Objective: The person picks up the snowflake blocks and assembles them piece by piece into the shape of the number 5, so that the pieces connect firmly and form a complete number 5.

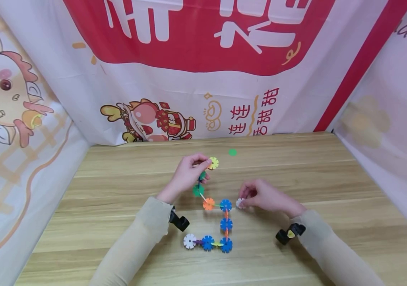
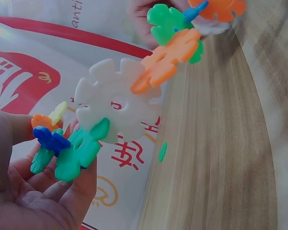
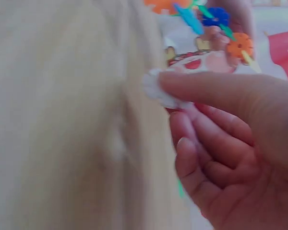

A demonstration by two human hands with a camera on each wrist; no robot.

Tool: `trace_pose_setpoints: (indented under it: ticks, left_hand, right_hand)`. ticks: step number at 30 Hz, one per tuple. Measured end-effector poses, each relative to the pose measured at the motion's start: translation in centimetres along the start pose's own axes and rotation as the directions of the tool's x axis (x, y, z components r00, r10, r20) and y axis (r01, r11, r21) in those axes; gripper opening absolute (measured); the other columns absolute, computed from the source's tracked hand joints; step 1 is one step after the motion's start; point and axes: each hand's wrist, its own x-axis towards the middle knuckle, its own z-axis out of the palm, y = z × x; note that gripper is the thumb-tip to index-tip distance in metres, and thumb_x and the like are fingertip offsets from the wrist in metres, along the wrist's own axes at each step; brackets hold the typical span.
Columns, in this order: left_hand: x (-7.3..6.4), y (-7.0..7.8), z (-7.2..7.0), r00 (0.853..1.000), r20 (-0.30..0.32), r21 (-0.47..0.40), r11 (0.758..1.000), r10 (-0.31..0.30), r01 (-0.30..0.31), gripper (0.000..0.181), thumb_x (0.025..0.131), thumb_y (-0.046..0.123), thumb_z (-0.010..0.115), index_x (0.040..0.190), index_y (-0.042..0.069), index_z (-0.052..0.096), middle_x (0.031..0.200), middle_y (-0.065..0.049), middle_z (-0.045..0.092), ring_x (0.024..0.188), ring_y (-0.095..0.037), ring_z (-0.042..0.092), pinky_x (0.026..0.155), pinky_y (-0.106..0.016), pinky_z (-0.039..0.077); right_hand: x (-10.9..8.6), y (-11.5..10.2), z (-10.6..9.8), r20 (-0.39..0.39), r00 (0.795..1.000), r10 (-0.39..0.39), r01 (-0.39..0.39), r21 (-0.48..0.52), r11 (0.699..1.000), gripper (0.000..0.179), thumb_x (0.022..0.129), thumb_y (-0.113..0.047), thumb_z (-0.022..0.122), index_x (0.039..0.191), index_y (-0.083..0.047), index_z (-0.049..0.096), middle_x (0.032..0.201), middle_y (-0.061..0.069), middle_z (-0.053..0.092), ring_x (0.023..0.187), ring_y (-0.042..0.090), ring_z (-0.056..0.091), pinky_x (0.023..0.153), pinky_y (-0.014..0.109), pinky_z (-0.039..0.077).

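Note:
A chain of interlocking plastic snowflake discs runs over the table, with blue discs (image 1: 226, 224) down its right side and a white disc (image 1: 190, 241) at the near end. My left hand (image 1: 186, 173) grips the far end of the chain, where a yellow disc (image 1: 213, 163) sticks out past the fingertips. In the left wrist view, green discs (image 2: 79, 152) and a blue one sit by those fingers, with a large white disc (image 2: 98, 91) further along. Right of the chain, my right hand (image 1: 266, 196) pinches a loose white disc (image 3: 153, 88) between thumb and fingers, apart from the chain.
A single green disc (image 1: 232, 152) lies on the wooden table (image 1: 117, 222) near its back edge. Printed cloth (image 1: 175, 75) hangs behind the table and along both sides. Each wrist wears a black camera mount (image 1: 179, 221).

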Motion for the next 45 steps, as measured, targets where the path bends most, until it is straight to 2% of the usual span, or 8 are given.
trace_pose_setpoints:
  ticks: [4,9,14,17,23,33,41,45]
  left_hand:
    - [-0.1,0.0,0.0,1.0,0.002,0.005,1.0,-0.003,0.003,0.022,0.111,0.021,0.063,0.118,0.001,0.07,0.107,-0.017,0.072,0.07,-0.018,0.073,0.073,-0.048,0.068]
    - [0.0,0.0,0.0,1.0,0.004,0.003,1.0,-0.018,0.018,0.024,0.111,0.023,0.063,0.119,0.002,0.07,0.109,-0.018,0.073,0.071,-0.021,0.074,0.072,-0.046,0.068]
    - [0.2,-0.2,0.0,1.0,0.007,0.0,1.0,-0.017,0.017,0.025,0.111,0.023,0.063,0.121,0.002,0.07,0.107,-0.014,0.073,0.071,-0.021,0.074,0.065,-0.033,0.065]
    - [0.3,-0.3,0.0,1.0,0.009,-0.009,1.0,-0.018,0.018,0.025,0.11,0.023,0.063,0.121,0.002,0.07,0.106,-0.013,0.072,0.075,-0.031,0.075,0.064,-0.031,0.065]
    - [0.3,-0.5,0.1,1.0,0.009,-0.018,1.0,-0.013,0.013,0.024,0.11,0.022,0.063,0.121,0.001,0.07,0.105,-0.013,0.072,0.072,-0.024,0.074,0.064,-0.032,0.065]
    - [0.3,-0.6,0.3,1.0,0.0,-0.016,1.0,0.01,-0.01,0.024,0.109,0.019,0.065,0.115,-0.002,0.074,0.1,-0.019,0.077,0.067,-0.016,0.073,0.064,-0.033,0.066]
    - [0.0,-0.6,0.5,1.0,-0.003,-0.032,0.999,0.019,-0.019,0.022,0.109,0.014,0.064,0.111,-0.005,0.074,0.099,-0.025,0.077,0.068,-0.015,0.074,0.078,-0.055,0.067]
    - [0.1,-0.4,0.2,1.0,0.003,-0.051,0.999,-0.002,0.002,0.024,0.11,0.017,0.063,0.115,-0.005,0.072,0.099,-0.019,0.077,0.068,-0.016,0.074,0.077,-0.053,0.068]
  right_hand:
    - [0.9,-1.3,-0.9,-0.168,0.985,-0.042,0.048,0.034,0.998,0.012,0.094,-0.013,0.083,0.104,-0.009,0.077,0.098,0.006,0.078,0.088,0.019,0.068,0.077,0.025,0.058]
    - [2.2,-3.0,-1.4,-0.357,0.934,-0.026,0.07,0.111,0.991,0.016,0.096,-0.015,0.082,0.11,-0.009,0.079,0.106,0.009,0.08,0.093,0.02,0.072,0.081,0.026,0.061]
    - [3.1,-3.8,-1.1,-0.44,0.898,-0.019,0.099,0.16,0.982,0.018,0.097,-0.02,0.083,0.111,-0.01,0.079,0.109,0.01,0.081,0.093,0.019,0.074,0.08,0.025,0.063]
    - [3.7,-3.8,-0.8,-0.481,0.876,-0.035,0.131,0.169,0.977,0.018,0.096,-0.019,0.084,0.11,-0.008,0.079,0.109,0.011,0.081,0.093,0.019,0.074,0.08,0.023,0.062]
    - [4.4,-4.0,-0.1,-0.532,0.846,-0.046,0.182,0.206,0.961,0.018,0.094,-0.013,0.085,0.109,-0.004,0.079,0.108,0.014,0.082,0.092,0.016,0.076,0.08,0.023,0.063]
    - [4.9,-4.2,0.9,-0.556,0.826,-0.096,0.23,0.178,0.957,0.01,0.093,-0.01,0.085,0.101,-0.006,0.08,0.101,0.013,0.082,0.086,0.015,0.075,0.077,0.023,0.062]
    - [5.3,-4.3,1.4,-0.565,0.815,-0.128,0.255,0.152,0.955,0.008,0.092,-0.007,0.086,0.098,-0.005,0.081,0.097,0.014,0.082,0.08,0.011,0.074,0.072,0.022,0.061]
    - [5.5,-4.4,1.5,-0.574,0.812,-0.108,0.241,0.162,0.957,0.011,0.092,-0.01,0.086,0.101,-0.007,0.081,0.1,0.012,0.082,0.085,0.013,0.075,0.076,0.021,0.062]
